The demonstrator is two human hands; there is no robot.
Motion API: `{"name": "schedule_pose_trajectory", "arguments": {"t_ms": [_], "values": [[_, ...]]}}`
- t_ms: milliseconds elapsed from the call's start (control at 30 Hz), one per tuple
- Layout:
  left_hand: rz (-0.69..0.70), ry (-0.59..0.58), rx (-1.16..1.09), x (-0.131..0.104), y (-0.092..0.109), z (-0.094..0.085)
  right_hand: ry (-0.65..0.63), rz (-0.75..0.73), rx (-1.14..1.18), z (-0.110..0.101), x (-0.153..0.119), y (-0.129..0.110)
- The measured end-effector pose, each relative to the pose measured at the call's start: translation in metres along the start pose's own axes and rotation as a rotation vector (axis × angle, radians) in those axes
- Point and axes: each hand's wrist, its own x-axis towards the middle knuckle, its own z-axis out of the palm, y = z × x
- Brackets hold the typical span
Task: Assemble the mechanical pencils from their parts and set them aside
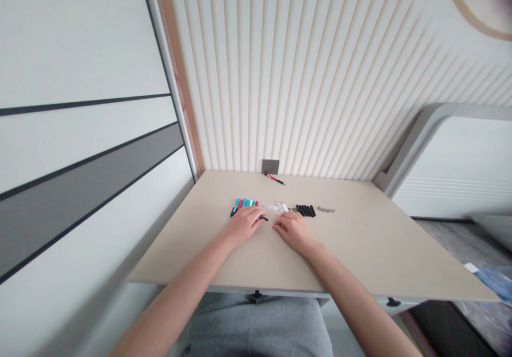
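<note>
My left hand (242, 224) is closed around a short black pen part (263, 218), whose dark end sticks out past the fingertips. Just behind that hand lies a row of coloured pen barrels (245, 203) in turquoise, red and white, partly covered by it. My right hand (295, 230) rests on the table, thumb apart from the bent fingers, and nothing shows in it. Its fingertips are close to several thin white sticks (281, 206), like pen refills. To its right lie several black tubes (306, 211) and a row of small springs (326, 209). Small whitish pieces (271, 207) lie between the hands.
A red and black pen (274, 179) lies at the back of the beige table (360, 239), below a dark wall socket (270, 166). A white and grey cabinet (92, 149) stands along the left side. At right is a grey-framed headboard (448, 159).
</note>
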Motion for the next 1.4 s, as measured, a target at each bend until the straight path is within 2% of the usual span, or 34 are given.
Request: {"name": "schedule_pose_trajectory", "arguments": {"t_ms": [100,167,300,367,433,533,867,1167,1400], "values": [[0.007,0.003,-0.011,0.0,0.0,0.0,0.006,-0.039,0.01,0.001,0.001,0.001],[0.007,0.003,-0.015,0.0,0.0,0.0,0.054,-0.013,0.049,0.001,0.002,0.006],[0.003,0.001,-0.024,-0.001,-0.001,0.0,0.247,0.246,0.109,-0.002,0.003,0.03],[0.008,-0.003,-0.033,0.0,-0.001,0.001,0.281,0.361,0.088,-0.004,0.002,0.045],[0.017,-0.006,-0.043,0.0,-0.001,0.001,0.262,0.413,0.053,-0.005,0.001,0.056],[0.019,-0.007,-0.048,0.0,-0.001,0.001,0.219,0.409,0.007,-0.005,0.002,0.063],[0.018,-0.02,-0.051,0.0,-0.001,0.002,0.109,0.319,-0.08,0.0,0.01,0.057],[0.016,-0.029,-0.036,0.0,0.001,-0.001,0.101,0.295,-0.081,-0.004,0.002,0.057],[0.008,-0.033,-0.028,-0.001,-0.001,0.0,0.118,0.342,-0.069,-0.008,-0.005,0.057]]}}
